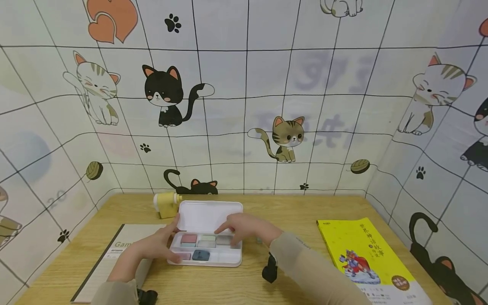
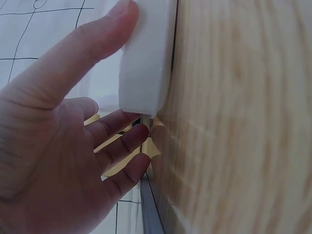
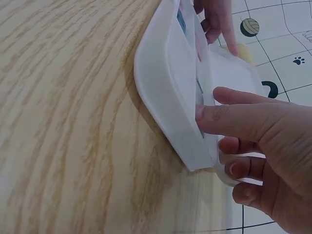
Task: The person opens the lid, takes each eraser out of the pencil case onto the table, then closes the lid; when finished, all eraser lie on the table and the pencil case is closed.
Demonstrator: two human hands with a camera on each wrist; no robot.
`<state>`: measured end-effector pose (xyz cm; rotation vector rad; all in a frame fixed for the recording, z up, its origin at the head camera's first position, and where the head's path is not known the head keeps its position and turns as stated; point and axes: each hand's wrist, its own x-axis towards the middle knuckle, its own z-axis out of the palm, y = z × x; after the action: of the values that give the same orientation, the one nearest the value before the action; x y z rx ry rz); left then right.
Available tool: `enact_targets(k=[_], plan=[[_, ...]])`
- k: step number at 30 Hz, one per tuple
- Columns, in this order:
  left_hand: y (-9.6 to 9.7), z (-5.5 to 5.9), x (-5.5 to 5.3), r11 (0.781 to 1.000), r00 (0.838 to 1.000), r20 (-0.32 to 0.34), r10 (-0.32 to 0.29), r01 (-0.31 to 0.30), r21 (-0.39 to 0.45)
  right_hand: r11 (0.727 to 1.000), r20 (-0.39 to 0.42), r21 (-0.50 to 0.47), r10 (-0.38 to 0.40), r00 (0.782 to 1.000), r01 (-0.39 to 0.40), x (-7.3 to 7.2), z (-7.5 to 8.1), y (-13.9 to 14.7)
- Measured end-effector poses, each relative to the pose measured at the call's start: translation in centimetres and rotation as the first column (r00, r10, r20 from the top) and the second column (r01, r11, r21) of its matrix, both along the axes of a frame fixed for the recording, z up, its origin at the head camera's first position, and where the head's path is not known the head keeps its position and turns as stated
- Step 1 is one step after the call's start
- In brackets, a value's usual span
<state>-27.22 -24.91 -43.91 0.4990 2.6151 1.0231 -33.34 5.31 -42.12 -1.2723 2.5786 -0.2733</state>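
Note:
An open white paint box (image 1: 239, 260) lies on the wooden table, its lid (image 1: 209, 212) tilted up at the back. Inside are rectangular blocks: a pink one (image 1: 188, 239), a dark blue one (image 1: 201, 255), a grey one (image 1: 224, 240) and several other pale ones. At the box's left end my left hand (image 1: 158, 244) holds the rim, thumb at the front corner, fingers around the side. My right hand (image 1: 244, 226) reaches over the right end. Its thumb (image 3: 219, 119) dips inside the rim by the grey block, and the index finger points toward the lid; whether it touches the block is hidden.
A grey notebook (image 1: 110, 250) lies to the left, partly under my left forearm. Behind the box stands a small yellow object (image 1: 167, 206) with a white end. On the right is a yellow book (image 1: 358, 250). A cat-patterned cloth (image 1: 228, 106) surrounds the table's back and sides.

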Motion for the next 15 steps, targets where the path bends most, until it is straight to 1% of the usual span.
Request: enact_targets(k=[9, 15], plan=[[-0.04, 0.02, 0.07, 1.0, 1.0, 0.012, 0.003, -0.003, 0.006, 1.0, -0.018, -0.001, -0.005, 1.0, 0.005, 0.64, -0.35, 0.31], [-0.01, 0.08, 0.1, 1.0, 1.0, -0.002, -0.005, 0.005, -0.004, 0.999, 0.009, -0.034, -0.032, 0.999, 0.033, 0.91, -0.57, 0.41]])
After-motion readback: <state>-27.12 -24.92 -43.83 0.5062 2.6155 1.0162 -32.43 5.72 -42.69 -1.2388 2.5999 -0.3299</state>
